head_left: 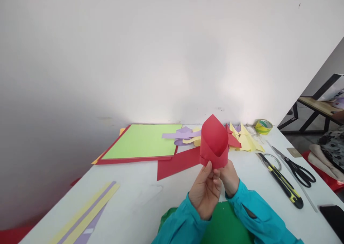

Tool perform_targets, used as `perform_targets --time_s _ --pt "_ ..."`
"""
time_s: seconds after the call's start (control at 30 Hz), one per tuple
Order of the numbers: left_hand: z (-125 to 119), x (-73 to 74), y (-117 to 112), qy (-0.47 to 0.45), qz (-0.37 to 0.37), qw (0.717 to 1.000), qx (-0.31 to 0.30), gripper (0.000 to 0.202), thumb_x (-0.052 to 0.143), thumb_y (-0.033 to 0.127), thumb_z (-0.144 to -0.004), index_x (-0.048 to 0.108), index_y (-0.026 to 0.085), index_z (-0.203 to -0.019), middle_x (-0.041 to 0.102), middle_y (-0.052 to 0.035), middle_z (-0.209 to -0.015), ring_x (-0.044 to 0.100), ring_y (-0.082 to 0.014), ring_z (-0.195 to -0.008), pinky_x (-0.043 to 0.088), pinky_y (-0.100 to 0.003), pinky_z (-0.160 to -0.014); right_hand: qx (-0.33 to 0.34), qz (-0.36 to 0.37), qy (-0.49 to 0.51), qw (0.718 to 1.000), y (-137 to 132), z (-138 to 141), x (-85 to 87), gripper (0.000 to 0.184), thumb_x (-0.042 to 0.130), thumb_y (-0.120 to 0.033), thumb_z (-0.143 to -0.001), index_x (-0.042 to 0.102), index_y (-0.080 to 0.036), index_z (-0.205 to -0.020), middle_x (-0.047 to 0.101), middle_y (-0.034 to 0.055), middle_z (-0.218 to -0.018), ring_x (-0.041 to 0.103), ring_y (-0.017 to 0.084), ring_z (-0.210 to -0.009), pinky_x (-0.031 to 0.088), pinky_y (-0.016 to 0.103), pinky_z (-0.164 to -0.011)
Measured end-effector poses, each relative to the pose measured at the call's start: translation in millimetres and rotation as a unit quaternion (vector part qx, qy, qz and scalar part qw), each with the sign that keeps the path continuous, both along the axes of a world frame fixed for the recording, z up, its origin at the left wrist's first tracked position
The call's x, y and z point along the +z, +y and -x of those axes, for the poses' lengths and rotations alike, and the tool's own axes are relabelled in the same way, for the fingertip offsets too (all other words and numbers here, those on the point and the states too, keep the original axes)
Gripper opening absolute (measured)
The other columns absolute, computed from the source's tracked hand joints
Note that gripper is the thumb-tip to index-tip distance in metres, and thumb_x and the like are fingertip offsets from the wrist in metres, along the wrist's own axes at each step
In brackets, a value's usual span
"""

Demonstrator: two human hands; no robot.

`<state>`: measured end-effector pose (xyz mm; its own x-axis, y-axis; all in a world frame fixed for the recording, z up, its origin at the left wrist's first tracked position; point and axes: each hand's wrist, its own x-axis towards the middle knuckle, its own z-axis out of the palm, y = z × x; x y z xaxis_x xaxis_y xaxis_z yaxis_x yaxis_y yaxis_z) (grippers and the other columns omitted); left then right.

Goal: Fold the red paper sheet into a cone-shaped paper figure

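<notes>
A red paper piece [214, 140], rolled into a short tube with a pointed upper edge, is held upright above the table. My left hand [206, 190] grips its lower front edge, with thumb and fingers closed on the paper. My right hand [229, 177] is closed at its lower right side, behind the left hand; most of its fingers are hidden. A flat red paper strip [178, 161] lies on the table behind the tube. Purple and yellow curled paper pieces [185, 134] lie just left of the tube, and folded yellow paper shapes [247, 140] to its right.
A light green sheet [145, 140] tops a paper stack at the back left. Paper strips [88, 215] lie front left. On the right are a utility knife [282, 181], black scissors [297, 168], a ruler [303, 190] and a tape roll [263, 127]. A wall [150, 57] borders the table's back.
</notes>
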<state>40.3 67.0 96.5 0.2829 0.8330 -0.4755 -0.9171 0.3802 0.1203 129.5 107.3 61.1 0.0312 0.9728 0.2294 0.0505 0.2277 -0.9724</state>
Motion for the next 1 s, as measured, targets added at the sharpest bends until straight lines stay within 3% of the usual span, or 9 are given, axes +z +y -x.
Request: perform_targets --time_s 0.2,0.47,0.67,1.0 --pt "7.8 2.9 5.2 -0.033 -0.001 0.999 0.004 0.017 0.046 0.018 -0.094 0.061 0.014 -0.100 0.069 -0.0027 -0.080 0.060 -0.0047 -0.054 0.046 -0.010 -0.041 0.019 0.023 0.061 0.998 -2.0 -3.1 1.7 0.031 0.067 -0.034 -0.067 0.066 -0.015 -0.091 0.071 0.0043 -0.084 0.063 0.017 -0.071 0.053 0.030 -0.067" --pt "8.4 3.4 7.9 -0.032 0.009 0.999 0.003 0.022 0.041 0.021 -0.096 0.057 0.014 -0.109 0.068 -0.0029 -0.078 0.060 -0.0039 -0.051 0.045 -0.009 -0.039 0.002 0.038 0.077 0.996 -0.9 -4.9 -0.6 0.022 0.065 -0.030 -0.067 0.068 -0.016 -0.084 0.069 0.0010 -0.074 0.060 0.015 -0.062 0.052 0.027 -0.058" --pt "6.0 5.3 9.6 0.007 0.020 1.000 0.014 0.017 0.044 0.018 -0.095 0.058 0.013 -0.102 0.068 -0.0025 -0.076 0.060 -0.0042 -0.050 0.045 -0.010 -0.037 -0.003 0.050 0.084 0.995 0.8 -7.8 -4.3 0.023 0.064 -0.034 -0.067 0.067 -0.016 -0.081 0.069 0.0011 -0.071 0.061 0.016 -0.059 0.054 0.029 -0.057" --pt "-0.8 1.1 1.8 0.038 -0.003 0.999 -0.004 0.019 0.046 0.000 -0.087 0.060 0.012 -0.084 0.062 -0.0010 -0.074 0.060 -0.0047 -0.057 0.046 -0.009 -0.042 -0.048 0.064 0.068 0.994 1.7 -12.1 -4.0 0.014 0.060 -0.023 -0.063 0.067 -0.016 -0.074 0.067 0.0001 -0.064 0.059 0.015 -0.057 0.051 0.027 -0.055"
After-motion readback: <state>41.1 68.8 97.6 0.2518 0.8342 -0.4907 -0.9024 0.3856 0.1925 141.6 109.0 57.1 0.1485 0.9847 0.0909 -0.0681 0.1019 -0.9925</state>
